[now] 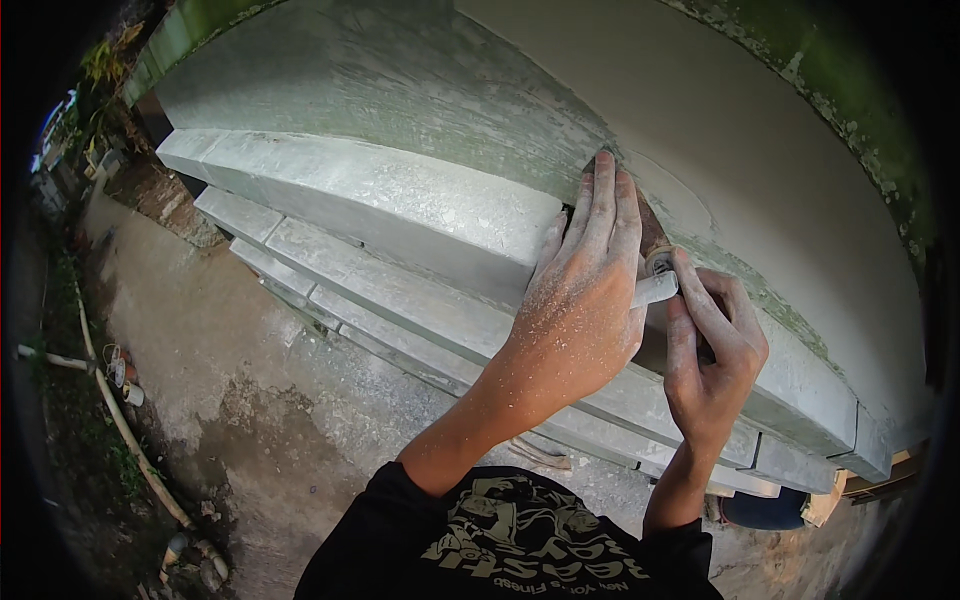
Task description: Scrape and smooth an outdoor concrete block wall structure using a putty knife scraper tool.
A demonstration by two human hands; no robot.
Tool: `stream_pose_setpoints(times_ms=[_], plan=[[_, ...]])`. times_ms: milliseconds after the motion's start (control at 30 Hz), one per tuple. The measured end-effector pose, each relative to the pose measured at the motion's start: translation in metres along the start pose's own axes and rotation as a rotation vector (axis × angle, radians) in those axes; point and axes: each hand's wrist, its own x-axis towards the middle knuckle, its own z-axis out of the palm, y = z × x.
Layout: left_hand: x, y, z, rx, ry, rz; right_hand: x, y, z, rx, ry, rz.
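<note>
My left hand (pixel 585 290), dusted with cement, lies flat with fingers stretched out on the rusty blade of a trowel (pixel 652 228). The blade is pressed against the grey wall just above the top ledge of a stepped cement moulding (pixel 400 205). My right hand (pixel 715 355) is closed around the trowel's pale handle (pixel 657 289), right beside my left hand. Most of the blade is hidden under my left fingers.
Smooth grey plaster (pixel 720 110) covers the wall to the right, and a weathered, greenish patch (pixel 430 90) lies to the left. Below the moulding steps is a rough concrete ground (pixel 230 380) with a long thin pipe (pixel 125 425) and rubble at left. A blue object (pixel 765 510) sits at lower right.
</note>
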Motion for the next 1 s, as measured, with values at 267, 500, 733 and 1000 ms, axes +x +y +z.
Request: stream_pose_setpoints(times_ms=[267,500,733,1000], plan=[[0.007,-0.008,0.004,-0.078,0.069,-0.012,0.013,-0.009,0.002,0.005,-0.022,0.017],[0.008,-0.017,-0.004,-0.085,0.124,-0.037,0.024,-0.015,0.031,0.051,-0.027,0.006],[-0.018,-0.004,-0.018,-0.099,-0.113,-0.03,-0.002,-0.01,-0.008,0.024,-0.071,0.077],[-0.011,-0.008,0.004,-0.08,-0.124,0.014,-0.005,-0.007,-0.003,-0.066,-0.044,0.127]])
